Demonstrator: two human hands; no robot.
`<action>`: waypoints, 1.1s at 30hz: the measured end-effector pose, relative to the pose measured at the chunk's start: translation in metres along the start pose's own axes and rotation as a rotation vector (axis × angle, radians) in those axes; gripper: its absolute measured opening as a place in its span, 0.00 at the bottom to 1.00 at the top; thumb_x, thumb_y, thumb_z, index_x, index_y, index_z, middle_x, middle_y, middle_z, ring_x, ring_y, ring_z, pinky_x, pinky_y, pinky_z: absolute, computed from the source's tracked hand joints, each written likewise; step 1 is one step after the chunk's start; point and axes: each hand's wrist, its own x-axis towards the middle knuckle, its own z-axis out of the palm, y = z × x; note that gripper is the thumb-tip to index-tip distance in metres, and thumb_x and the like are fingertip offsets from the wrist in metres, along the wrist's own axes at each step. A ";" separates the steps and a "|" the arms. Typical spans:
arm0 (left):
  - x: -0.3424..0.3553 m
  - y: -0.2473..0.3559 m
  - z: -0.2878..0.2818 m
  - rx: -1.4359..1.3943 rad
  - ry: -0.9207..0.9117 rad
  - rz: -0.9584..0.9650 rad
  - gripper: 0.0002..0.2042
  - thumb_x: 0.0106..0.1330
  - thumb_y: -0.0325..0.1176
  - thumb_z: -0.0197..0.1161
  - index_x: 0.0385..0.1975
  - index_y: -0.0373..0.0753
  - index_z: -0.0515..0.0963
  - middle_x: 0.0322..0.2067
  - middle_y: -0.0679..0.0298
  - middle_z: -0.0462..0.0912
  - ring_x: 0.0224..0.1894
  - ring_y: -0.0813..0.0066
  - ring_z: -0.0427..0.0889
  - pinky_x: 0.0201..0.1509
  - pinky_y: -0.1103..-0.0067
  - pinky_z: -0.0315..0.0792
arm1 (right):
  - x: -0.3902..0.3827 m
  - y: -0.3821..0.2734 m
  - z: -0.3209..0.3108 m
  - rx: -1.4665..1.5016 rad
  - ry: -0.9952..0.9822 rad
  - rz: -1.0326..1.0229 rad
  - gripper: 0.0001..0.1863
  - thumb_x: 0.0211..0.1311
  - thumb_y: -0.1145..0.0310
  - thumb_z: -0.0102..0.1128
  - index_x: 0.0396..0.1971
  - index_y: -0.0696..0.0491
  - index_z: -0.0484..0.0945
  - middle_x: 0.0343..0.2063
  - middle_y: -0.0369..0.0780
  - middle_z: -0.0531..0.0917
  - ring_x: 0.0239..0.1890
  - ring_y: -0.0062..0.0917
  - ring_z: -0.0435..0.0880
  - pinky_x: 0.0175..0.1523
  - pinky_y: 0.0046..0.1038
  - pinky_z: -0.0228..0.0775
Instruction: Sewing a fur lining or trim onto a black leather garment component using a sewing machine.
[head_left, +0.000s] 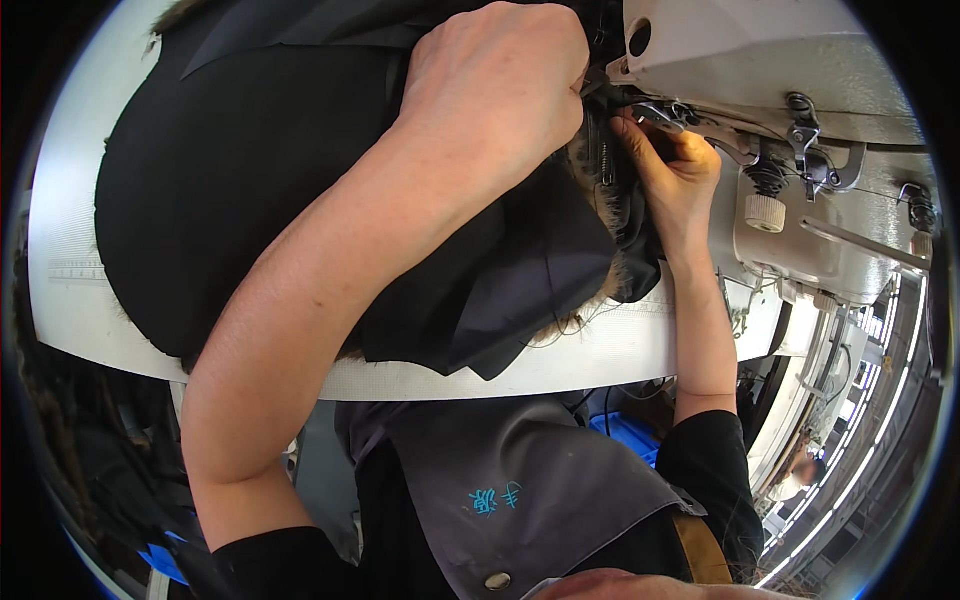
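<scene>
A black fabric garment [240, 190] with brown fur along its edge [605, 215] is spread over the white table and bunched up beside a sewing machine [770, 60]. My left hand [500, 80] is closed on the garment just left of the needle area, its fingertips curled out of sight. On the other side of a dark zip [605, 165], my right hand [672, 165] pinches the black cloth with thumb and fingers, close under the metal parts of the machine head. The needle and the exact spot being stitched are hidden.
The white table edge [500, 385] curves in front of my grey apron [500, 470]. A thread tension knob [765, 212] and a metal lever [865, 245] stick out right of my right hand. Below the table is a blue bin [628, 435]. Another person [800, 475] is far off at right.
</scene>
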 end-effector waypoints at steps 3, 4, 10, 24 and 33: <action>0.000 0.000 0.000 0.010 -0.020 -0.012 0.06 0.50 0.31 0.63 0.26 0.39 0.83 0.30 0.63 0.81 0.37 0.59 0.81 0.43 0.69 0.73 | 0.000 0.001 0.000 -0.021 0.003 -0.004 0.09 0.56 0.79 0.66 0.37 0.60 0.82 0.33 0.35 0.85 0.35 0.12 0.80 0.43 0.15 0.70; 0.000 0.000 0.000 0.016 -0.023 -0.012 0.06 0.51 0.31 0.63 0.27 0.39 0.84 0.31 0.63 0.81 0.37 0.59 0.81 0.42 0.69 0.73 | 0.000 0.002 0.000 -0.035 0.004 -0.005 0.09 0.55 0.79 0.66 0.37 0.60 0.82 0.33 0.35 0.85 0.35 0.12 0.80 0.43 0.15 0.70; 0.004 0.008 -0.013 -0.068 -0.136 -0.036 0.07 0.53 0.27 0.59 0.24 0.29 0.80 0.30 0.49 0.79 0.37 0.52 0.80 0.42 0.66 0.73 | -0.001 -0.001 0.000 -0.021 0.004 -0.004 0.09 0.55 0.79 0.66 0.37 0.60 0.82 0.33 0.35 0.85 0.35 0.12 0.80 0.43 0.15 0.70; 0.002 0.003 -0.014 -0.068 -0.069 0.017 0.06 0.51 0.27 0.58 0.22 0.30 0.80 0.28 0.49 0.78 0.35 0.50 0.80 0.40 0.65 0.73 | -0.002 -0.008 0.001 0.026 0.001 0.010 0.09 0.55 0.79 0.66 0.37 0.60 0.82 0.33 0.36 0.85 0.35 0.13 0.80 0.44 0.15 0.70; 0.004 0.003 -0.014 -0.057 -0.096 0.005 0.07 0.51 0.27 0.59 0.21 0.29 0.79 0.28 0.48 0.77 0.35 0.50 0.79 0.40 0.65 0.73 | -0.002 -0.006 -0.001 0.049 -0.007 -0.004 0.08 0.55 0.79 0.66 0.36 0.61 0.82 0.33 0.37 0.85 0.36 0.13 0.81 0.44 0.15 0.70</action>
